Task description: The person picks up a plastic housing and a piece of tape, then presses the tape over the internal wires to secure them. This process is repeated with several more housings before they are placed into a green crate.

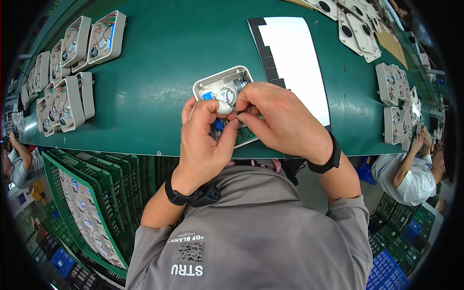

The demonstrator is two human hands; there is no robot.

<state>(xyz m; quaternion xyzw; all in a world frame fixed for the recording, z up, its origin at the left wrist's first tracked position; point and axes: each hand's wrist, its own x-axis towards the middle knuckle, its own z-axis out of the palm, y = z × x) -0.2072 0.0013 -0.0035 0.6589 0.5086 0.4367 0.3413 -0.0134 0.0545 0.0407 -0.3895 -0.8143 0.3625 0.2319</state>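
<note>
A light-grey plastic housing [199, 89] lies open on the table in front of me. Inside it are a round silver motor-like part [226, 95], blue parts [208, 96] and a green circuit board [241, 135]. My left hand [203, 133] is closed over the housing's left side, a white wrap [224, 107] round one finger. From the right, my right hand [285, 118] pinches too. The fingertips of both meet above the housing on what looks like a thin wire [235, 111], mostly covered by the fingers.
Open housings with wires stand grouped at the left [67, 104] and right [391, 125]. A white sheet [295, 63] with a black stepped edge lies beyond my right hand. Speaker panels [357, 34] are at the far right. Green crates [96, 193] stand below left; people sit at both sides.
</note>
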